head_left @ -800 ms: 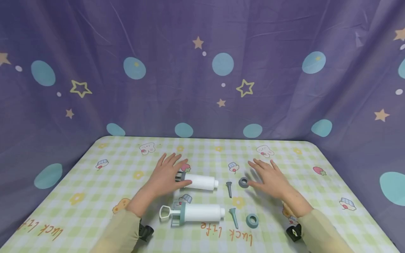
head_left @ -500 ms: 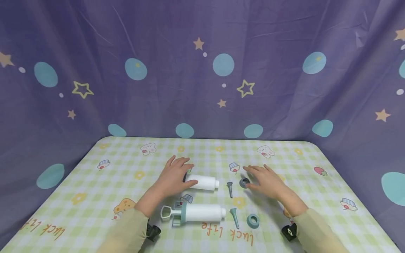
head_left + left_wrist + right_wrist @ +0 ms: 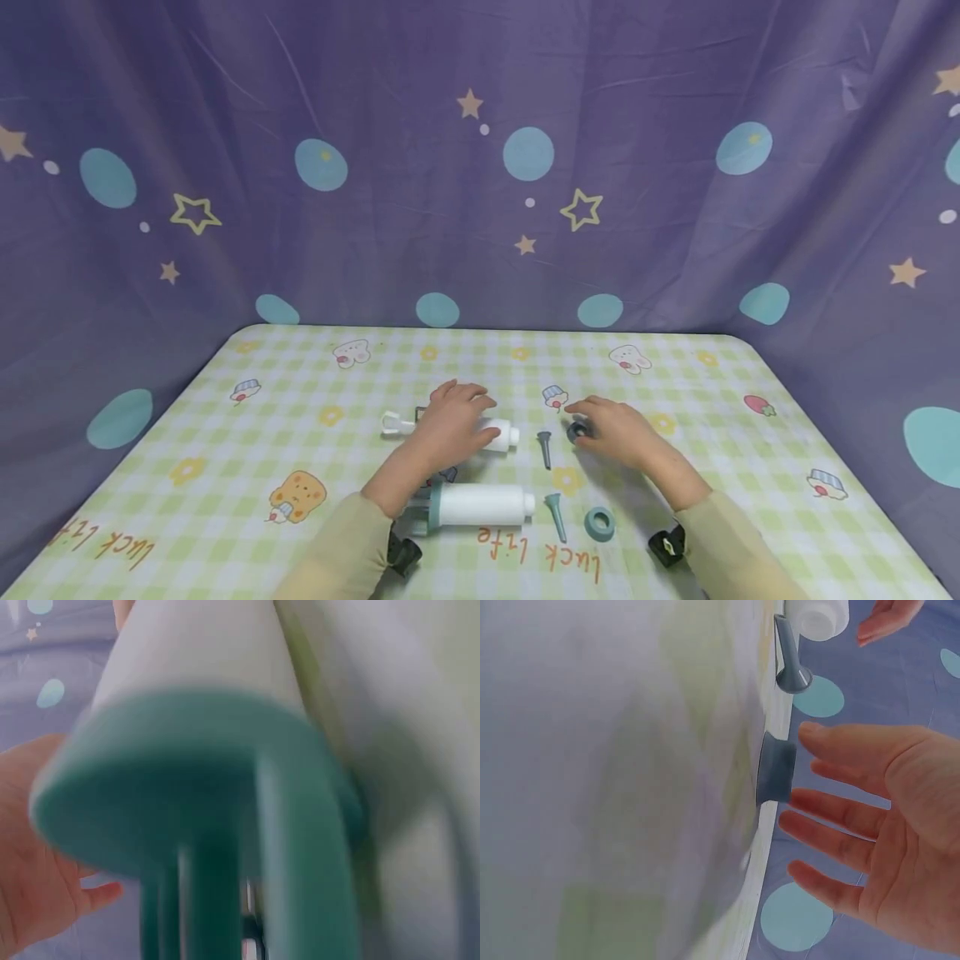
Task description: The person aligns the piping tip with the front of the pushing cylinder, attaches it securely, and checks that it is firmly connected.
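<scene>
My left hand (image 3: pixel 453 423) is spread over the far white syringe barrel (image 3: pixel 497 435), its thumb at the near side. The pale plunger handle (image 3: pixel 396 423) sticks out behind that hand, which hides most of the barrel's flange end. In the left wrist view the hand (image 3: pixel 37 855) looks relaxed, partly behind a green flange. My right hand (image 3: pixel 621 429) reaches over the dark grey ring (image 3: pixel 577 432). Seen from the right wrist, thumb and fingers hover right at the top of the ring (image 3: pixel 777 769), loosely bent and not pinching it.
Nearer lies a second white syringe (image 3: pixel 483 505) with a green flange. Between the syringes and rings are a grey nozzle (image 3: pixel 545 450) and a green nozzle (image 3: pixel 556 517). A green ring (image 3: pixel 599 524) lies at the front right. A purple curtain (image 3: pixel 480 208) hangs behind the table.
My left hand has moved right along the far syringe, uncovering its plunger handle. The right hand has come left and lower over the grey ring, its fingers drawing in. The loose parts have stayed put.
</scene>
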Demonstrator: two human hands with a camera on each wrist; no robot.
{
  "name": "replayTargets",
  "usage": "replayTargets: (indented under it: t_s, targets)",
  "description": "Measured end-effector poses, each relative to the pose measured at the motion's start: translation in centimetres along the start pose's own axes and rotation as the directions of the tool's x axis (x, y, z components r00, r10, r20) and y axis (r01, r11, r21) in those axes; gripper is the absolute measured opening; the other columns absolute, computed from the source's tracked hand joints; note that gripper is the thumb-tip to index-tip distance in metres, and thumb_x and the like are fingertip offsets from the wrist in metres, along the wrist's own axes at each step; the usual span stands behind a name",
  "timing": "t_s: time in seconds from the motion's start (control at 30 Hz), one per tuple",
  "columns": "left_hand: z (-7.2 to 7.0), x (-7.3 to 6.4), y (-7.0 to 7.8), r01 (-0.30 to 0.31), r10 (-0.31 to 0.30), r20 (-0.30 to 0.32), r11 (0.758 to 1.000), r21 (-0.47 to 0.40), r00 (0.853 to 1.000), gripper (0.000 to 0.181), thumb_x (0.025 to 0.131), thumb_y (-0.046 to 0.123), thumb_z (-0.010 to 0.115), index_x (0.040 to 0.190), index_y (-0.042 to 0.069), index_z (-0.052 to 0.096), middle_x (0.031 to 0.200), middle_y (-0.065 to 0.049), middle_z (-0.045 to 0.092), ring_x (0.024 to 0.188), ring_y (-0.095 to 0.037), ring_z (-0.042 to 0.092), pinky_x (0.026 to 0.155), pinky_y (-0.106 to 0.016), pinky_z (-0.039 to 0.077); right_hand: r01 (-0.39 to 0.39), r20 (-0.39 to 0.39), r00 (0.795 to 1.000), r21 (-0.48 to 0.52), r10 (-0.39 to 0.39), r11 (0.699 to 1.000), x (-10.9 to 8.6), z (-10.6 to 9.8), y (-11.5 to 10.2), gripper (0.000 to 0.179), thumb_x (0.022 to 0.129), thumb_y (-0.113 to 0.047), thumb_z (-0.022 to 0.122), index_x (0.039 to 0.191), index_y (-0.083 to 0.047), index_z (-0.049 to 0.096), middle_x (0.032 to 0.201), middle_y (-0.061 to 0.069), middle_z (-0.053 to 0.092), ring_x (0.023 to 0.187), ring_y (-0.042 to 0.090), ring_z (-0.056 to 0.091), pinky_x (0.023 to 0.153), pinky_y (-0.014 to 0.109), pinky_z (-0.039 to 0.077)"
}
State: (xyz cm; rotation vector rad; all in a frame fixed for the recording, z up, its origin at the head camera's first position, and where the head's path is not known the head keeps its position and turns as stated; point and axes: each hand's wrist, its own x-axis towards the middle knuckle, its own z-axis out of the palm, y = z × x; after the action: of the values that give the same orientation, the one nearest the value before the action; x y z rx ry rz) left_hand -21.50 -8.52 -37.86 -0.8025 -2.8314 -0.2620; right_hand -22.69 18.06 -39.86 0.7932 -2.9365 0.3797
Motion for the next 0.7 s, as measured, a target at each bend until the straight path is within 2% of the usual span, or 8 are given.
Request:
replayTargets:
  t_s: [0.17,0.33,0.57,0.7]
  targets:
    - [0.4,0.8,1.2,-0.046,0.047,-0.027,0.999,0.011,0.999,0.034,0.084,0.039,0.062,0.109,0.016,0.065,0.113,-0.002,0.060,0.108,-0.020,0.054,0.101,-0.044,0.033,-0.011,0.009,1.000,0.010,0.011,1.000,0.3,0.3,-0.2,0.042,0.075,-0.021,0.072,0.115,-0.011,0.061,0.105,0.006,0.062,0.094,0.024,0.060,0.082,0.042,0.047]
    - [0.8,1.5,2.5,-0.071,0.071,-0.024,0.997,-0.022,0.997,0.032,0.085,0.037,0.062,0.106,0.015,0.066,0.105,0.000,0.063,0.100,-0.017,0.058,0.095,-0.040,0.037,-0.025,0.010,1.000,0.019,0.025,0.999,0.5,0.4,-0.4,0.041,0.073,-0.019,0.073,0.112,-0.012,0.062,0.099,0.003,0.062,0.090,0.022,0.060,0.080,0.040,0.047]
    - [1.9,2.2,3.6,-0.042,0.049,0.111,0.997,-0.068,0.993,0.034,0.085,0.037,0.060,0.110,0.015,0.064,0.106,0.000,0.063,0.101,-0.017,0.057,0.092,-0.039,0.039,-0.033,0.026,0.999,0.023,0.033,0.999,0.6,0.6,-0.6,0.039,0.071,-0.015,0.075,0.108,-0.011,0.063,0.095,0.005,0.063,0.088,0.024,0.061,0.079,0.041,0.048]
    - [2.8,2.5,4.1,-0.040,0.049,0.141,0.997,-0.065,0.989,0.035,0.085,0.038,0.060,0.111,0.015,0.064,0.104,0.000,0.063,0.098,-0.017,0.057,0.089,-0.038,0.040,-0.037,0.031,0.999,0.009,0.037,0.999,0.6,0.7,-0.7,0.038,0.070,-0.014,0.076,0.106,-0.011,0.064,0.095,0.004,0.063,0.088,0.025,0.061,0.079,0.041,0.048]
